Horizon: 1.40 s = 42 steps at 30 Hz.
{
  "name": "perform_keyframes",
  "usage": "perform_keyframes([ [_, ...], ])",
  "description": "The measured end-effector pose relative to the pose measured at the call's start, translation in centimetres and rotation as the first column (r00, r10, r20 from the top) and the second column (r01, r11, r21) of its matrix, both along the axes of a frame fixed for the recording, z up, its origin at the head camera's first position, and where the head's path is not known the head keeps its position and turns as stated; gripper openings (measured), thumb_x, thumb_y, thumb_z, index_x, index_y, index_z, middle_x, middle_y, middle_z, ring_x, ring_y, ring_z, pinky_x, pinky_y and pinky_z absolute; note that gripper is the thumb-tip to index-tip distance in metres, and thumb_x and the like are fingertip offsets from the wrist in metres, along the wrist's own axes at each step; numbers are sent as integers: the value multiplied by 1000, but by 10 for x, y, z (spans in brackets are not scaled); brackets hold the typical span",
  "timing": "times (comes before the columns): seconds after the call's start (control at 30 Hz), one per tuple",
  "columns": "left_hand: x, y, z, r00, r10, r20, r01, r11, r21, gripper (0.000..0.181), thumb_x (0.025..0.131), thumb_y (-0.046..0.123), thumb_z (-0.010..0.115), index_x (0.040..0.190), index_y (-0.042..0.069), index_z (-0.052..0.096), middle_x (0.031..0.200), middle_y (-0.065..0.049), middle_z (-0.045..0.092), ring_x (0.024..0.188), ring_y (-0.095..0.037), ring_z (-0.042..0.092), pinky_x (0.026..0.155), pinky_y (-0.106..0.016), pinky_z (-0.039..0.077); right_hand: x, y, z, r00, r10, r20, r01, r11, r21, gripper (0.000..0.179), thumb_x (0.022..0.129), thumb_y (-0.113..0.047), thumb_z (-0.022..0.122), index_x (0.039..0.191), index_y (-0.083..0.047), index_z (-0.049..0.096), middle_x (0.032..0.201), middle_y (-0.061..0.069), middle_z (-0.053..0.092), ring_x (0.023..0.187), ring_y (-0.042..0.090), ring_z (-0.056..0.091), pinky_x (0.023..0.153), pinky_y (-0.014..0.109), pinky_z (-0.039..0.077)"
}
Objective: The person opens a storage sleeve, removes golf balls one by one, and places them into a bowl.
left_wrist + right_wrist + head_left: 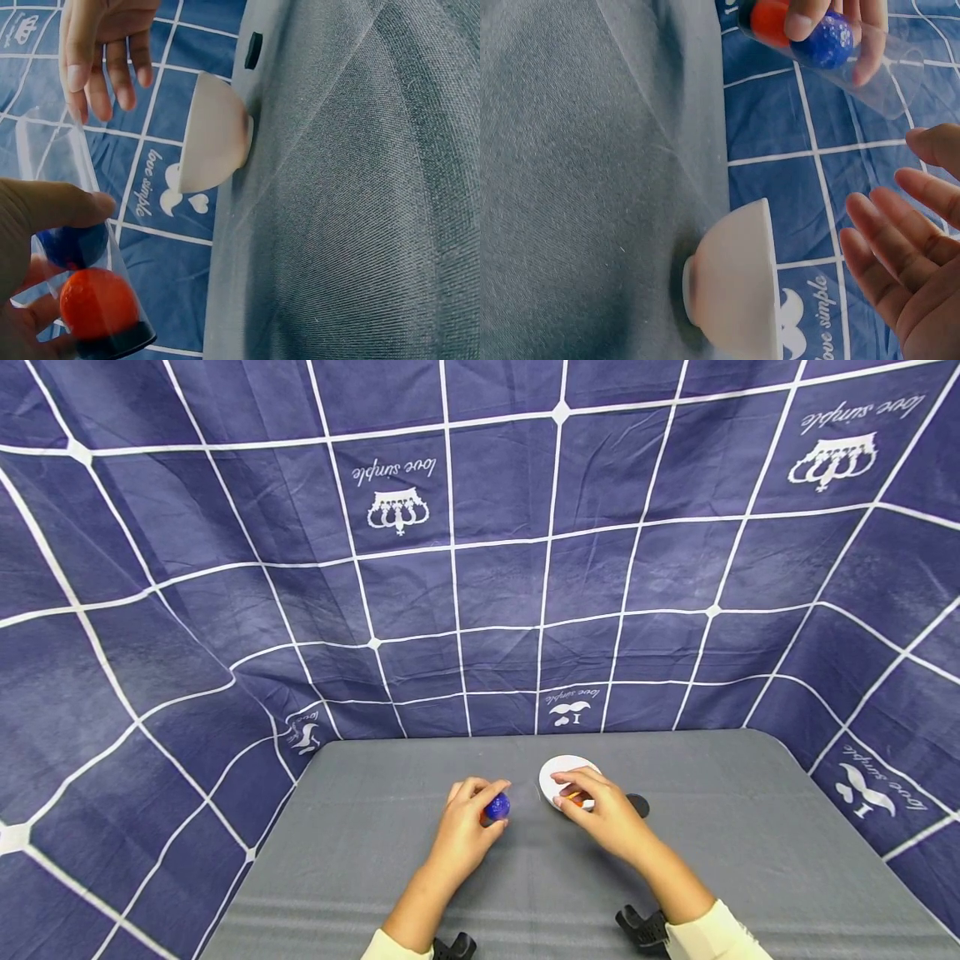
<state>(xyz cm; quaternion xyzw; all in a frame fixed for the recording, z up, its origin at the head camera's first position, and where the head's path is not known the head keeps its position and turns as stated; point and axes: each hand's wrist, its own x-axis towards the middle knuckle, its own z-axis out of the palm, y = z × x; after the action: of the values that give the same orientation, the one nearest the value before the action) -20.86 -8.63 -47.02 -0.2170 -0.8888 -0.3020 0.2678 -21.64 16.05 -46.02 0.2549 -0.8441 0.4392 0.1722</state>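
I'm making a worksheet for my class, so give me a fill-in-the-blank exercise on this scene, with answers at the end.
1. The left hand holds a clear tube with ____ balls inside.
2. The ball farther from the tube's black end is coloured ____.
3. The right hand is above the white ____.

Missing words: two; blue; bowl.

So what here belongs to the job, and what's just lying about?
Likely in the job:
clear tube, in your left hand
blue ball and orange ball, inside it
white bowl, something orange in it, near your right hand

Likely just around:
black disc, untouched on the grey table
blue gridded cloth, hanging behind
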Motion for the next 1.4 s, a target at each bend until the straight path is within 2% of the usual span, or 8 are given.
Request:
perform_keyframes([
  [0.17, 0, 1, 0, 998, 29, -48, -32, 998, -63, 58, 65, 11, 93, 118, 23, 74, 105, 1, 65, 99, -19, 56, 88, -38, 46, 2, -5, -3, 1000, 30, -2, -30, 999, -29, 32, 89, -9, 75, 121, -10, 70, 109, 10, 71, 89, 6, 69, 78, 34, 60],
  [0.33, 2, 1, 2, 997, 50, -51, -55, 994, -98, 57, 67, 10, 92, 119, 24, 74, 107, 1, 64, 105, -21, 56, 91, -41, 45, 4, -10, -7, 997, 73, 17, -72, 995, -65, 32, 92, -9, 73, 123, -5, 68, 109, 14, 70, 90, 9, 70, 79, 28, 60],
  [0.43, 3, 1, 3, 997, 57, -56, -63, 992, -109, 56, 67, 10, 92, 118, 24, 74, 108, 0, 64, 106, -22, 56, 91, -42, 44, 5, -13, -8, 995, 89, 53, -85, 993, -81, 34, 92, -11, 73, 125, -6, 67, 112, 16, 69, 91, 11, 70, 81, 25, 60],
  [0.6, 2, 0, 2, 992, 61, -111, -79, 984, -162, 57, 66, 10, 92, 118, 24, 75, 108, 0, 65, 106, -24, 57, 91, -42, 44, 8, -16, -9, 984, 111, 139, -96, 989, -113, 38, 93, -17, 73, 129, -11, 65, 121, 16, 68, 97, 14, 71, 85, 23, 59],
  [0.8, 2, 0, 3, 991, 62, -123, -87, 974, -208, 58, 67, 8, 91, 119, 26, 74, 109, 0, 64, 108, -25, 57, 96, -45, 44, 10, -19, -15, 978, 129, 165, -108, 986, -130, 40, 94, -22, 73, 131, -13, 64, 124, 11, 67, 100, 15, 71, 87, 24, 59],
  [1.03, 3, 1, 5, 989, 67, -129, -98, 962, -257, 56, 68, 7, 88, 119, 28, 74, 108, -1, 65, 108, -25, 57, 99, -45, 44, 12, -24, -23, 976, 145, 161, -120, 980, -159, 42, 92, -17, 74, 132, -7, 62, 124, 18, 66, 99, 15, 72, 86, 23, 59],
  [1.2, 4, 2, 4, 987, 70, -146, -109, 953, -281, 57, 67, 6, 88, 118, 28, 74, 108, -2, 65, 109, -25, 57, 100, -46, 43, 13, -27, -28, 976, 144, 164, -112, 975, -192, 42, 93, -15, 72, 131, -2, 61, 122, 23, 66, 100, 21, 73, 86, 24, 59],
  [1.4, 5, 2, 4, 982, 67, -178, -120, 946, -302, 59, 65, 4, 88, 118, 28, 74, 108, -2, 65, 109, -26, 57, 100, -46, 43, 14, -30, -31, 955, 159, 250, -87, 957, -276, 42, 94, -15, 72, 131, 1, 61, 125, 27, 64, 103, 18, 71, 86, 22, 58],
])
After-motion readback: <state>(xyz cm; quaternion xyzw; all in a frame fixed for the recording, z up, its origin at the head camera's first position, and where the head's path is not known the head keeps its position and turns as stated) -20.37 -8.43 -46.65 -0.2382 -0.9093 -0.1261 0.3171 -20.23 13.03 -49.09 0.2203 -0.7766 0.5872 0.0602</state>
